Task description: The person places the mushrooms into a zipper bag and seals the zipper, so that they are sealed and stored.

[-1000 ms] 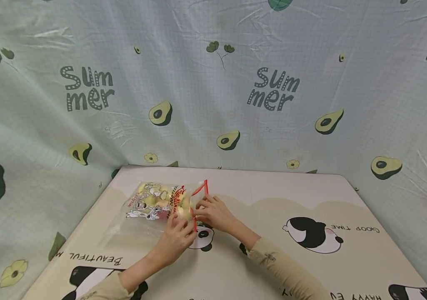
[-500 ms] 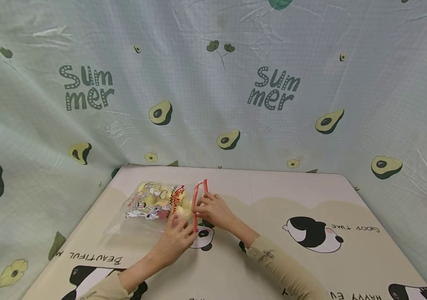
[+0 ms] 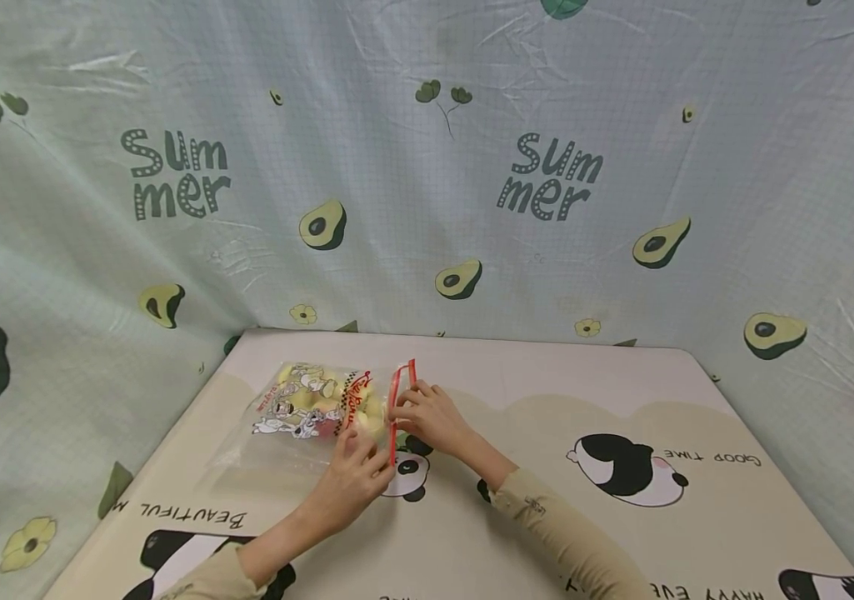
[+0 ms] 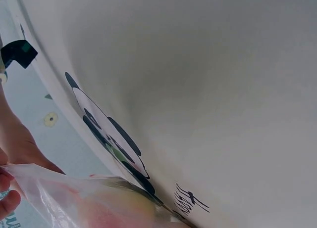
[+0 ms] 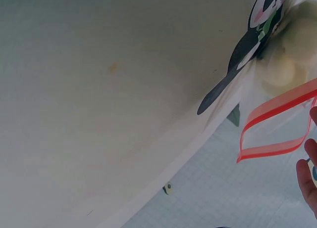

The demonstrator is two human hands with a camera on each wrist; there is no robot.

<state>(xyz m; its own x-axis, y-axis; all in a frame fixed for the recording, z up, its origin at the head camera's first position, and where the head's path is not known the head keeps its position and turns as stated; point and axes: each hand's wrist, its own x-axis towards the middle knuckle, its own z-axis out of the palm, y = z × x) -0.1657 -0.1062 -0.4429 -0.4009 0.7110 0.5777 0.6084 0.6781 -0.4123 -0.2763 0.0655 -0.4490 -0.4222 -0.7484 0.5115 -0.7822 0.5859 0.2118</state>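
Observation:
A clear zip bag (image 3: 299, 417) with cartoon print and red lettering lies on its side at the table's left. Several pale yellow, round things (image 5: 277, 69) show inside; one looks reddish in the left wrist view. Its red-edged mouth (image 5: 277, 109) faces right and gapes at the far end. My left hand (image 3: 355, 479) grips the near corner of the bag by the mouth. My right hand (image 3: 430, 417) pinches the red edge near its middle. In the right wrist view some right fingers (image 5: 304, 181) stand spread beside the opening; the thumb is hidden.
A cream table cover (image 3: 501, 517) printed with pandas and lettering lies beneath the bag. Behind and at both sides hangs a pale curtain (image 3: 412, 167) with avocado prints. The table's far edge (image 3: 546, 343) runs just behind the bag.
The red edge has straightened, and its two sides have come closer together at the far end. My right fingers have shifted slightly up and right along it. The left hand has stayed in place.

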